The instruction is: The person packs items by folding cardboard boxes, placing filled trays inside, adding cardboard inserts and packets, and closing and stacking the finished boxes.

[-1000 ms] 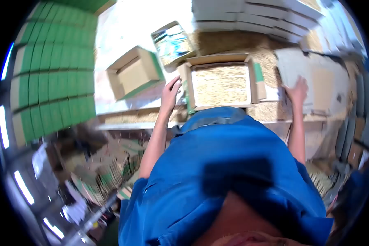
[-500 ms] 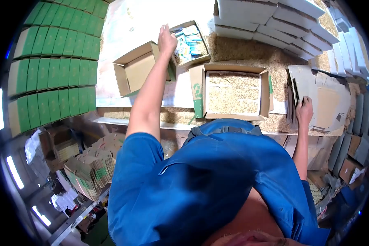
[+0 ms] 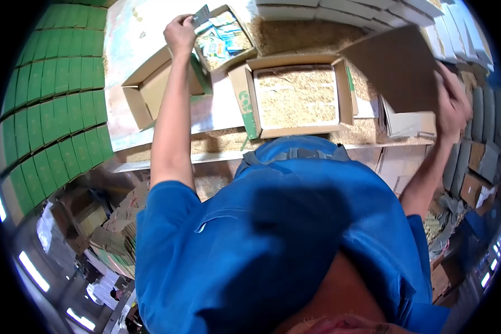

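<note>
My left hand [image 3: 181,36] pinches a small flat packet [image 3: 202,15] above the far edge of a carton. Inside that carton [image 3: 242,53] lie several blue-and-white packets [image 3: 222,40] on loose, straw-coloured bits. My right hand [image 3: 452,106] grips the right edge of a brown cardboard sheet [image 3: 398,69], which is raised and tilted. Between my hands, close to my body, stands an open cardboard box [image 3: 292,60] with a green printed flap. A white-rimmed layer of straw-coloured flakes [image 3: 298,97] fills it.
Another open carton [image 3: 136,106] stands tilted on the left. Green boxes [image 3: 55,117] are stacked in rows at far left, white boxes [image 3: 345,14] at the back right. More cardboard [image 3: 412,123] lies under the raised sheet. Loose flakes cover parts of the table.
My right hand has lifted a cardboard sheet off the pile at right. My left hand, previously over the carton's edge, now shows a packet. The view has shifted.
</note>
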Tool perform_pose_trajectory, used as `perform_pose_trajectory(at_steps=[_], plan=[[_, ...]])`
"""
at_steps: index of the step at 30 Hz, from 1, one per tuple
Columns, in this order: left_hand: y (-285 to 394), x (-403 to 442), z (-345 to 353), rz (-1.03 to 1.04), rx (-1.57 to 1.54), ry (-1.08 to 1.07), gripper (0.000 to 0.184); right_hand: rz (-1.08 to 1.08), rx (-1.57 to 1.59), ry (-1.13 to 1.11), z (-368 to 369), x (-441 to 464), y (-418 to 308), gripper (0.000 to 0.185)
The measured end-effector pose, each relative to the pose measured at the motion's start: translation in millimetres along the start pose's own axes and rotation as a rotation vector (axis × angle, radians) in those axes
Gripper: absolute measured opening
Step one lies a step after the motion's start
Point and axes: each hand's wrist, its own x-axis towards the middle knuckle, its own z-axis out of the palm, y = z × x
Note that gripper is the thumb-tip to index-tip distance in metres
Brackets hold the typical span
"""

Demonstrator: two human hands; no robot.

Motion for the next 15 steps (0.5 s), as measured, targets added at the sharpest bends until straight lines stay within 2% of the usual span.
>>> perform_pose_trajectory(at_steps=[3, 5, 9, 12, 13, 15], plan=[[45.4, -45.7, -30.6, -0.077, -0.324, -0.054, 0.016, -0.040, 0.165, -0.341, 77.3, 10.7, -43.0, 0.027], [74.8, -82.6, -50.5, -0.143, -0.564, -0.149, 0.017, -0.177, 0.112, -0.437, 141.9, 6.7, -40.6, 0.024], [99.2, -151.3, -69.3, -0.236, -0.721, -0.247, 0.020, -0.127, 0.043, -0.603, 238.3, -16.3, -25.6, 0.023], [108.0, -185.5, -69.2, -0.331, -0.695, -0.392, 0.022, -0.329, -0.031, -0.695, 261.3, -40.1, -21.2, 0.023], [114.1, -194.0, -66.4, -0.348, -0.668, -0.416, 0.022, -0.317, 0.106, -0.678, 267.8, -46.3, -18.9, 0.019], [128.7, -209.0, -63.1, -0.354, -0.506, -0.505, 0.023, -0.296, 0.172, -0.624, 261.3, -37.1, -14.8, 0.017]])
